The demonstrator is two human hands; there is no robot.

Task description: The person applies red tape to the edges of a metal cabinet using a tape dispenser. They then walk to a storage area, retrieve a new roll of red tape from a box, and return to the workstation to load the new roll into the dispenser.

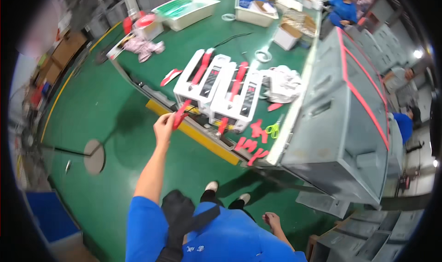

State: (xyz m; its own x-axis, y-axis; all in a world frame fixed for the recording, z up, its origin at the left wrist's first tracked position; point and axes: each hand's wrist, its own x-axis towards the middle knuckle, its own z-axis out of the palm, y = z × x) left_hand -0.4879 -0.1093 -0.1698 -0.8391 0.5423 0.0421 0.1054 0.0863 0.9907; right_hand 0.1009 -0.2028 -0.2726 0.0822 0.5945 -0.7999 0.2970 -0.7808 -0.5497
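My left hand is raised at the near edge of the green-topped table, its fingers pinched on a red strip. The strip lies against the front of the left one of two white box-shaped devices, so I cannot tell whether it is attached. Beside it stands the second white device; both have red handles and dark display panels. My right hand hangs low near my body, away from the table, its fingers curled; whatever may be in them is hidden.
Several red strips and yellow-green scissors lie at the table's right corner, near a crumpled white cloth. Bins stand farther back. Grey metal cabinets flank the right side. A person in blue is at the far right.
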